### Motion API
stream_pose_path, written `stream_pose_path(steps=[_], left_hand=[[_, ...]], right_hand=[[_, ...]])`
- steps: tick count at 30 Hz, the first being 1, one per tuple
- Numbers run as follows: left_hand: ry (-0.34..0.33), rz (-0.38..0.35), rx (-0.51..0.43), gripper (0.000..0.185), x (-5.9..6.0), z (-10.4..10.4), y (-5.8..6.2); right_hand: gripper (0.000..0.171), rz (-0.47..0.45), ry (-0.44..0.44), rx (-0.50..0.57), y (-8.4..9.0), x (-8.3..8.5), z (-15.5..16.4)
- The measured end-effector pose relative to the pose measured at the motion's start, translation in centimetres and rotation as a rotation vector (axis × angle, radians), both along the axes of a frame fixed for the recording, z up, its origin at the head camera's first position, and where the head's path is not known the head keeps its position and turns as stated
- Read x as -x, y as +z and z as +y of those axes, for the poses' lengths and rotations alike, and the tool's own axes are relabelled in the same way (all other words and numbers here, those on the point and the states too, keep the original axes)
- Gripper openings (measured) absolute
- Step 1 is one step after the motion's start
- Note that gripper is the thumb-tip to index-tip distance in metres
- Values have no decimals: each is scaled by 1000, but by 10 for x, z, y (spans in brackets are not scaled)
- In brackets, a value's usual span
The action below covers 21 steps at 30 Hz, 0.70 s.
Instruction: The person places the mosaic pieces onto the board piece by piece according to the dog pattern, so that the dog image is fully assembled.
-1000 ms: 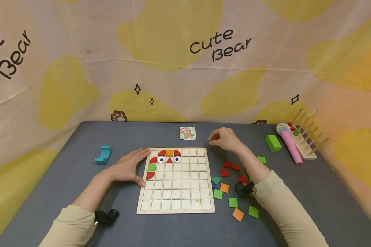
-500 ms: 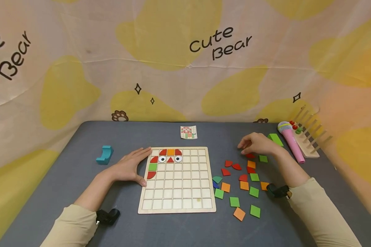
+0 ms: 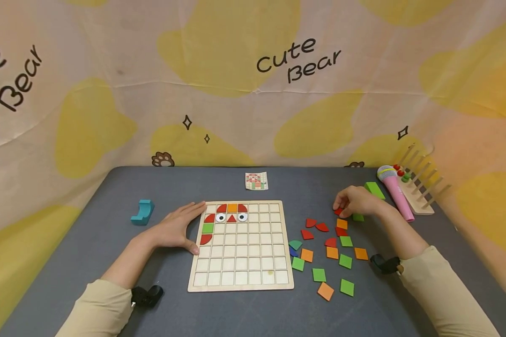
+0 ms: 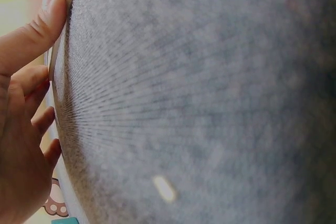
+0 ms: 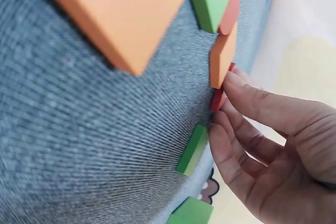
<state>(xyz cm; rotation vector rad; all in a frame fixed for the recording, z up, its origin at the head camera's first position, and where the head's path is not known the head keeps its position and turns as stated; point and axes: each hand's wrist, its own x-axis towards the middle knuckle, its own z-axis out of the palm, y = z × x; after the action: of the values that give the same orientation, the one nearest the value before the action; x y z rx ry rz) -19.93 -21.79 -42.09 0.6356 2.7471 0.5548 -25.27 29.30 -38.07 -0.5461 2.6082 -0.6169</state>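
My left hand [image 3: 174, 229] rests with spread fingers along the left edge of a wooden grid board [image 3: 240, 265]. Its thumb lies on the rim in the left wrist view. Set in the board's upper left are red quarter-circle tiles, an orange square [image 3: 232, 208], a green square [image 3: 208, 228], a red triangle [image 3: 232, 218] and two eye tiles [image 3: 221, 217]. Beyond the scattered tiles, my right hand [image 3: 356, 200] pinches a red tile [image 5: 216, 99] down at the table, its shape partly hidden by the fingers. A green tile [image 5: 193, 150] lies close beside those fingertips.
Several loose orange, green and red tiles [image 3: 318, 275] lie right of the board. A small pattern card [image 3: 256, 181] is behind it. Far right are a green block [image 3: 374, 190], a pink microphone [image 3: 395, 193] and a pegged wooden stand [image 3: 423, 206]. A teal block [image 3: 142, 212] lies left.
My right hand has moved right from behind the board's far right corner, over the loose tiles, and down onto a red tile. The left hand has stayed at the board's edge.
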Motion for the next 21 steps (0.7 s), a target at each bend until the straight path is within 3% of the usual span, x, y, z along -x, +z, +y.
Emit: stream_pose_path(steps=[21], left_hand=[[-5,1,-10,126,1,-2,-3]], right_hand=[[12,86,-30,0,-3,1,-15]])
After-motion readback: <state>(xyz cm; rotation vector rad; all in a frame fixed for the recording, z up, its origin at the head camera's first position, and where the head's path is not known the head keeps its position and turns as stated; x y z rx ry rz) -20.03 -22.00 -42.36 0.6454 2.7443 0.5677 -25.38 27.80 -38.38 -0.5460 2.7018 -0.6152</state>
